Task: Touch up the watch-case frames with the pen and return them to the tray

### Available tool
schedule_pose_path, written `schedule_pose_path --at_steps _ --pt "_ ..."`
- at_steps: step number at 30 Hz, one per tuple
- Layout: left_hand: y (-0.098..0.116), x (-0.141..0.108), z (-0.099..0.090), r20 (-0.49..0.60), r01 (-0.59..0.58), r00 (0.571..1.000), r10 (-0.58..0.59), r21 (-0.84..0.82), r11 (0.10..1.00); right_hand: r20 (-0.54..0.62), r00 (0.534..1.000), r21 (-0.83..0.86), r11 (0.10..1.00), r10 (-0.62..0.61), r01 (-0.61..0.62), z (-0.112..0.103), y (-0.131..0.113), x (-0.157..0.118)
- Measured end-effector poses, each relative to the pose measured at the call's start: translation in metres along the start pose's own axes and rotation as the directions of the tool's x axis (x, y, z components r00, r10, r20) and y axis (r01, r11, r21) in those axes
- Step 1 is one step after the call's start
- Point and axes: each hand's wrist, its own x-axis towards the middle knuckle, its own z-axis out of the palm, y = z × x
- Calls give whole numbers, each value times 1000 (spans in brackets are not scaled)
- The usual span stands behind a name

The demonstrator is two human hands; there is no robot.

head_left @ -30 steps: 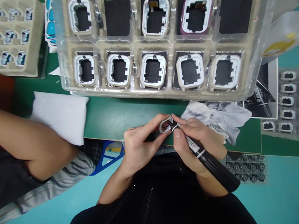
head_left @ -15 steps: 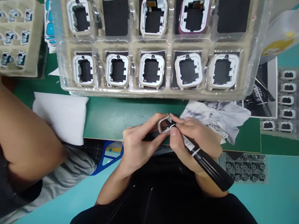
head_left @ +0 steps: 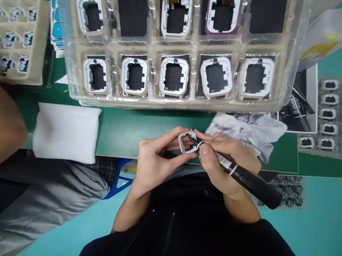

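Note:
My left hand (head_left: 155,157) pinches a small pale watch case frame (head_left: 181,142) between thumb and fingers, just above the table's front edge. A black marker pen (head_left: 251,183) with a white label lies in the grip of my right hand (head_left: 226,157). Its tip is at the inner right side of the frame; whether it touches there I cannot make out. Beyond my hands is a clear plastic tray (head_left: 149,104) whose compartments hold several similar white frames, one with a purple rim (head_left: 238,15). Two compartments in its upper row show only black pads.
A crumpled cloth (head_left: 245,133) lies beyond my right hand, and a folded white cloth (head_left: 66,134) to the left. A co-worker's arm (head_left: 3,127) reaches in at the left, near a beige parts tray (head_left: 39,41). A bottle (head_left: 325,36) stands at the upper right.
The watch case frame has turned in my left hand so its opening faces up more. The marker has shifted slightly right. The co-worker's arm has moved left.

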Motion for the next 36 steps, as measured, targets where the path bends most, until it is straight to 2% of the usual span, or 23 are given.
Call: schedule_pose_path --at_steps 10,14,17,19,22,23,27,34,36 --pt "0 0 -2 24 5 1000 -5 -8 1000 -13 999 56 998 36 -35 2 0 0" --pt "2 0 -2 25 7 1000 -6 -43 999 159 976 7 989 146 -149 -12 -3 4" --pt "3 1 -2 30 -2 1000 3 -46 999 259 953 2 986 159 -165 -19 -1 5" --pt "3 2 -2 31 2 1000 -1 -27 1000 242 958 5 987 153 -159 -17 1 3" --pt "1 2 -3 30 5 1000 -5 -3 1000 92 988 -6 992 126 -126 -9 3 -1" --pt "0 2 -3 31 3 1000 -3 -1 1000 74 991 -12 993 115 -114 -8 3 -2" --pt "0 2 -4 32 -2 999 3 -10 1000 224 966 -47 991 133 -125 -13 -3 2" --pt "2 2 -2 26 -31 999 31 -27 999 143 986 -10 996 89 -89 -12 -6 2" --pt "2 2 -2 27 -27 999 28 -25 999 161 983 6 996 86 -88 -11 -5 3"
